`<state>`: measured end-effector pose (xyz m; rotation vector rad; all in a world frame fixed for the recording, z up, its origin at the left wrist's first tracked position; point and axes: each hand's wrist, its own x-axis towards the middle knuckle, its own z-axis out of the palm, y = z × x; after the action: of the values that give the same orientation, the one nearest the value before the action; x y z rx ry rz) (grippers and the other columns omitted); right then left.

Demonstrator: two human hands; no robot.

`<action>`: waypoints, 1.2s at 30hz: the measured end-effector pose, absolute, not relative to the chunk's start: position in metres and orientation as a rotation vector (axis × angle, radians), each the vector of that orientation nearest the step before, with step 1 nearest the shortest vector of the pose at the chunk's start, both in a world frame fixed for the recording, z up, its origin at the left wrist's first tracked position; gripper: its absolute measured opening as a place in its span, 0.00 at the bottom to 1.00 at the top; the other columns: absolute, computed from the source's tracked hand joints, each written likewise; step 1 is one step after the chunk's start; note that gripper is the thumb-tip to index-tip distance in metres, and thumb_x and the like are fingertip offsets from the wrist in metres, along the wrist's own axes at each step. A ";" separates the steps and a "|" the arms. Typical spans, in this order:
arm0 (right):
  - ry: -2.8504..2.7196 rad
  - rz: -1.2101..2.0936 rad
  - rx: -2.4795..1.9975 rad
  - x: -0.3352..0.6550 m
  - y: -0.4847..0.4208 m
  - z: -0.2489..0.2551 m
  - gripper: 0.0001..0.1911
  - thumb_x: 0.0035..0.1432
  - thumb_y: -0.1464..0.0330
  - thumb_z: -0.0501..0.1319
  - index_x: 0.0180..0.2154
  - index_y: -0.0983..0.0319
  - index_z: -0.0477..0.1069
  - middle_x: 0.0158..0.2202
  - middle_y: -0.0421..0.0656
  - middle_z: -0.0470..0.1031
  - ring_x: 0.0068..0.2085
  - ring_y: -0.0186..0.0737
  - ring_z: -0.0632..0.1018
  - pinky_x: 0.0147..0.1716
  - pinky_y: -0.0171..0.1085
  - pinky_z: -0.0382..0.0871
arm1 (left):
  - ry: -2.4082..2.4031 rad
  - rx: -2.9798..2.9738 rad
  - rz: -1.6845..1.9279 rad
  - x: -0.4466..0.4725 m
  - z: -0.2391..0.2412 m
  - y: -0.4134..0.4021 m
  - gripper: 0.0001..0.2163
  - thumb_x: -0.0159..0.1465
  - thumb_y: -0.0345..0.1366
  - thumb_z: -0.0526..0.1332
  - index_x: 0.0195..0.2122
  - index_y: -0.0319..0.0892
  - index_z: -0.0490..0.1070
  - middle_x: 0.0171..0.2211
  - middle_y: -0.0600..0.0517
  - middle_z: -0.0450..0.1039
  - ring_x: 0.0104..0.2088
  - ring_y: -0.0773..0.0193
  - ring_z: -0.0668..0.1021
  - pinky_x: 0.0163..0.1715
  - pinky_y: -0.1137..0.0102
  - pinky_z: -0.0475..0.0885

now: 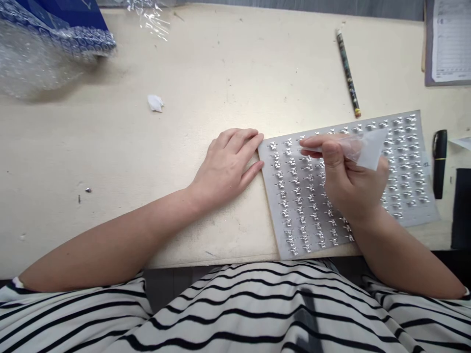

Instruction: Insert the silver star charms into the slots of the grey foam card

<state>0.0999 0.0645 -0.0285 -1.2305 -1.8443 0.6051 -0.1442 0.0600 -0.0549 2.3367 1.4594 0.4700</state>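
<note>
A grey sheet covered with rows of small shiny silver pieces lies on the table in front of me, tilted, its near edge reaching the table's front edge. My left hand lies flat with fingers stretched out, its fingertips resting against the sheet's left edge. My right hand hovers over the middle of the sheet, thumb and fingers pinched on a strip of clear film that rises off the sheet toward the right.
A pencil lies behind the sheet. A black pen sits at the right. A crumpled white scrap lies mid-table. Bubble wrap and a blue patterned bag fill the far left corner; a paper form is far right.
</note>
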 end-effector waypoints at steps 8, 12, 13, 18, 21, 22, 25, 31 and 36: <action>-1.933 0.593 -1.292 0.103 0.067 -0.029 0.12 0.72 0.65 0.58 0.50 0.52 0.80 0.42 0.39 0.85 0.43 0.41 0.86 0.42 0.45 0.83 | 1.450 2.319 0.475 -0.144 -0.055 0.060 0.23 0.74 0.43 0.54 0.68 0.42 0.63 0.66 0.43 0.67 0.65 0.48 0.67 0.65 0.52 0.64; -1.971 0.592 -1.298 0.102 0.069 -0.029 0.12 0.72 0.66 0.58 0.49 0.53 0.80 0.41 0.39 0.85 0.42 0.41 0.86 0.41 0.44 0.83 | 1.445 2.317 0.481 -0.145 -0.055 0.060 0.22 0.75 0.43 0.54 0.68 0.43 0.63 0.66 0.43 0.67 0.65 0.47 0.67 0.65 0.50 0.64; -1.975 0.590 -1.298 0.102 0.069 -0.029 0.12 0.71 0.66 0.58 0.49 0.52 0.80 0.41 0.39 0.85 0.42 0.41 0.86 0.41 0.44 0.83 | 1.445 2.316 0.479 -0.145 -0.055 0.060 0.22 0.74 0.43 0.54 0.68 0.44 0.63 0.66 0.43 0.67 0.65 0.47 0.67 0.65 0.50 0.64; -1.875 0.624 -1.253 0.102 0.066 -0.029 0.12 0.71 0.68 0.59 0.49 0.52 0.80 0.44 0.40 0.85 0.44 0.43 0.86 0.43 0.47 0.84 | 1.450 2.313 0.462 -0.145 -0.054 0.060 0.23 0.75 0.43 0.54 0.68 0.41 0.63 0.66 0.42 0.66 0.66 0.47 0.66 0.65 0.52 0.65; -1.812 0.629 -1.200 0.100 0.066 -0.031 0.12 0.71 0.68 0.59 0.49 0.52 0.80 0.45 0.40 0.85 0.44 0.43 0.86 0.42 0.49 0.84 | 1.448 2.309 0.450 -0.145 -0.054 0.060 0.23 0.75 0.44 0.54 0.68 0.41 0.62 0.67 0.42 0.66 0.66 0.47 0.66 0.65 0.52 0.64; -1.801 0.624 -1.188 0.099 0.066 -0.032 0.12 0.71 0.68 0.59 0.48 0.52 0.80 0.45 0.40 0.85 0.44 0.43 0.86 0.42 0.49 0.84 | 1.448 2.310 0.448 -0.145 -0.054 0.060 0.23 0.75 0.44 0.54 0.68 0.41 0.62 0.67 0.42 0.66 0.66 0.47 0.66 0.65 0.52 0.64; -1.780 0.605 -1.168 0.097 0.066 -0.033 0.12 0.71 0.68 0.59 0.47 0.52 0.81 0.44 0.39 0.85 0.42 0.43 0.86 0.39 0.48 0.84 | 1.454 2.320 0.446 -0.144 -0.054 0.060 0.23 0.75 0.43 0.54 0.68 0.41 0.63 0.66 0.43 0.66 0.66 0.48 0.66 0.66 0.52 0.64; -1.819 0.581 -1.174 0.100 0.066 -0.031 0.11 0.71 0.67 0.59 0.45 0.53 0.81 0.41 0.39 0.85 0.40 0.41 0.86 0.36 0.44 0.83 | 1.458 2.325 0.445 -0.145 -0.054 0.060 0.23 0.75 0.43 0.54 0.68 0.40 0.63 0.67 0.43 0.66 0.66 0.48 0.66 0.66 0.52 0.64; -1.959 0.600 -1.277 0.102 0.064 -0.026 0.11 0.71 0.66 0.59 0.46 0.53 0.81 0.42 0.39 0.85 0.41 0.40 0.86 0.39 0.43 0.82 | 1.464 2.332 0.437 -0.145 -0.054 0.060 0.24 0.75 0.43 0.54 0.68 0.39 0.63 0.67 0.43 0.66 0.66 0.48 0.66 0.66 0.53 0.63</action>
<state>0.1017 0.0644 -0.0257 -1.2775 -1.9586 0.6002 -0.1448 0.0604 -0.0537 2.3317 1.4638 0.4375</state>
